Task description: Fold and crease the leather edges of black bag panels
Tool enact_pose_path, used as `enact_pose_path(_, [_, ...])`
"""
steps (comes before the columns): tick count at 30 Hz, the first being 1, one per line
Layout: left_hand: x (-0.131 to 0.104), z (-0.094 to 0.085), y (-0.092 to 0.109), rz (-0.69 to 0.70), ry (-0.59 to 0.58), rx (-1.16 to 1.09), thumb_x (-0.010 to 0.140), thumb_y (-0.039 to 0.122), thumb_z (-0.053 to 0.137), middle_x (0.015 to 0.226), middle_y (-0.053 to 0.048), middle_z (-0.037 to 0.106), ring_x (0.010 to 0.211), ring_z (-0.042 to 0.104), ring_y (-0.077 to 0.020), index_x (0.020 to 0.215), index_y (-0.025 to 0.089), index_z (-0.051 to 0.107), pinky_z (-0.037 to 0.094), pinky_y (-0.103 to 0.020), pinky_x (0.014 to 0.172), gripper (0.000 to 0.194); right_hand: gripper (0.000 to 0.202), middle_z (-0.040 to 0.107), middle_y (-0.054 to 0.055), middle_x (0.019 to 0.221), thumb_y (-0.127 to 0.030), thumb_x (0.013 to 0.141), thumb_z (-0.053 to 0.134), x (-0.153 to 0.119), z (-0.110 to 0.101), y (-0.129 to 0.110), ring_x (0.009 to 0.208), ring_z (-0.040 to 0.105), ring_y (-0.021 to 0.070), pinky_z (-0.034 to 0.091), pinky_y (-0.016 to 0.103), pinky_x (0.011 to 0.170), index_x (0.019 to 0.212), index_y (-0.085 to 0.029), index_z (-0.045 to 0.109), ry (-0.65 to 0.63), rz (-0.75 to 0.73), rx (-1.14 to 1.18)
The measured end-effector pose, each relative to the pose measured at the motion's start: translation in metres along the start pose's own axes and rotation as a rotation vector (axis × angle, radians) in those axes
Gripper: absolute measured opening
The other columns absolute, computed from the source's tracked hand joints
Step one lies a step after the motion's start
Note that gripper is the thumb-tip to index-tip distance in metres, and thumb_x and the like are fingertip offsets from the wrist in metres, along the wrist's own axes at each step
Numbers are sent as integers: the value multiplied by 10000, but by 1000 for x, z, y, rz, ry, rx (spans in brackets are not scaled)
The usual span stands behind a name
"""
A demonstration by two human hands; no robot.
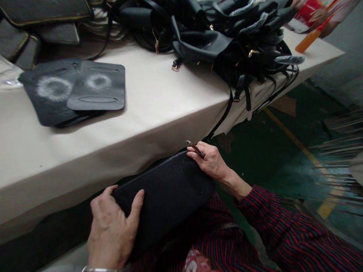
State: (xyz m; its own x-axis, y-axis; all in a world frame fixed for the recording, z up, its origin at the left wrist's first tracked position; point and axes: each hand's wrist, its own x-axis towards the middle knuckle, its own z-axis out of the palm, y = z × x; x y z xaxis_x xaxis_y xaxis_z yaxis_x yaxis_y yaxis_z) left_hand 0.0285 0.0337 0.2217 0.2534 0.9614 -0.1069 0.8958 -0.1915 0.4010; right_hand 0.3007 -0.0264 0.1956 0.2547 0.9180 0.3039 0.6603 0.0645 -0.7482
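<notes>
A black leather-like panel [167, 192] with a stitched oval slot near its right end is held tilted over my lap. My left hand [113, 223] grips its left end, thumb on the upper face and fingers round the far edge. At the far right corner is my right hand [211, 160], closed round a thin, dark pen-like tool [195, 148] whose tip points up and left. That hand also touches the panel's edge. On the table beyond lie flat black panels [98, 85] with slots and whitish rings on their faces.
A cream-covered table [153, 94] runs across the view, its front edge just beyond my hands. A heap of black bags [204, 45] with dangling straps fills its back. Dark boards [48, 15] are stacked at left. Another person's hand [319, 17] is near an orange-handled tool [307, 40].
</notes>
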Motion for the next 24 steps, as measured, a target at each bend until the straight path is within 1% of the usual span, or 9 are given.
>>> enact_pose_path(4, [1,0,0,-16,-54,108,762,798,273,1187,-207,444,1201,434,-411,1308,60,389,409,-573,991,925,266,481,-2,683,-312,920,574,-3,4,2,644,472,118,392,257,640,720,-136,588,51,-5,-101])
enact_pose_path(7, [2,0,-1,-23,-91,129,799,754,308,1202,-207,439,1236,410,-397,1315,66,380,403,-565,1005,863,307,497,9,719,-369,933,545,-4,0,4,659,480,121,402,257,644,726,-144,567,12,-4,-207])
enact_pose_path(10, [0,3,1,-16,-50,120,804,747,324,1185,-192,444,1198,450,-372,1297,78,396,434,-544,980,834,243,549,62,930,-384,927,547,-4,-10,-6,771,551,154,449,273,676,937,-149,611,-19,13,-349])
enact_pose_path(12, [-2,4,1,6,-9,106,807,746,324,1177,-179,448,1163,482,-347,1282,83,405,449,-507,974,820,330,526,109,1131,-387,891,597,-3,-15,-24,900,587,204,487,308,719,1134,-166,567,-21,5,-436])
enact_pose_path(14, [-3,5,1,7,19,101,819,728,337,1179,-166,451,1137,505,-321,1280,87,401,452,-466,980,792,515,455,151,1305,-460,819,669,-4,-14,-47,1009,594,265,517,357,761,1213,-168,512,-134,-83,-453])
enact_pose_path(17, [-2,4,-1,-12,34,104,837,690,371,1181,-153,457,1111,523,-296,1285,87,389,452,-423,980,751,722,259,206,1504,-631,645,744,-8,-1,-83,1009,625,349,548,421,734,1141,-158,518,-529,-326,-425])
enact_pose_path(19, [-2,3,-3,-21,44,84,837,681,391,1179,-150,463,1101,529,-289,1284,86,388,453,-406,971,744,788,128,246,1548,-659,572,772,-10,12,-101,936,659,379,555,441,679,1112,-148,509,-712,-416,-467])
enact_pose_path(21, [-3,1,-4,-30,40,42,827,686,409,1180,-155,465,1087,533,-291,1280,83,391,456,-405,954,754,797,121,276,1541,-648,559,784,-8,24,-111,894,673,394,554,451,661,1105,-145,495,-771,-430,-535])
enact_pose_path(24, [-4,-1,-5,-34,27,-92,816,666,456,1201,-172,456,1104,515,-313,1276,78,400,430,-438,969,748,809,174,280,1529,-655,561,775,-1,33,-117,884,676,406,549,469,675,1121,-156,473,-798,-414,-593])
